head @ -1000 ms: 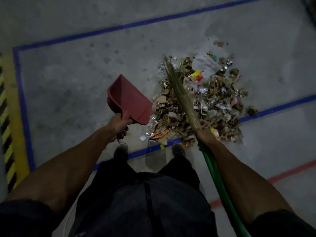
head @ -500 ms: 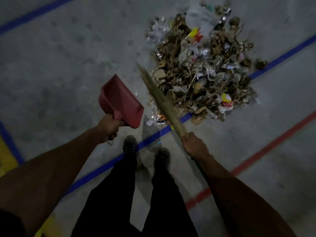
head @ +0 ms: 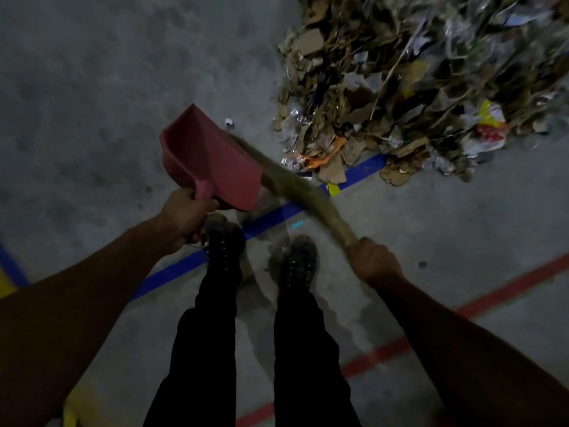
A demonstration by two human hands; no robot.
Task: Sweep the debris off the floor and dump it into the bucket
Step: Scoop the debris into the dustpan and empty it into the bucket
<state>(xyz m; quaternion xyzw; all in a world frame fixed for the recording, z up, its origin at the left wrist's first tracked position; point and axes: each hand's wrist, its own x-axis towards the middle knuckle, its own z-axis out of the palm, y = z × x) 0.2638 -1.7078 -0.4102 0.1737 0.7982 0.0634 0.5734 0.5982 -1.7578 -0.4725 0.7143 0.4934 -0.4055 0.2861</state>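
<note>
- The person stands on a grey concrete floor (head: 92,87), looking down past dark trousers (head: 209,349) at two dark shoes (head: 300,260) set just behind a blue tape line (head: 172,272).
- The left hand (head: 184,220) has its fingers wrapped tight round the short handle of a red dustpan (head: 212,158), which is held up off the ground and tilted, its open mouth facing up and away.
- The right hand (head: 374,260) is clenched round the neck of a straw broom (head: 295,183); fingers together, curled over the top of the bundle.
- The broom's bristles are smeared by motion blur. They stretch from the right fist up and to the left, and their far end runs along the right edge of the dustpan; whether they actually touch it, I cannot tell.
- The debris (head: 415,81) lies in one big heap ahead and to the right: torn cardboard, dry leaves, foil scraps, an orange strip, a yellow-and-red wrapper. Its near edge spills over the blue tape.
- One small pale scrap (head: 229,122) sits apart from the heap, just beyond the dustpan.
- A red tape line (head: 508,288) crosses the floor behind the feet, and a patch of yellow paint (head: 5,278) shows at the far left.
</note>
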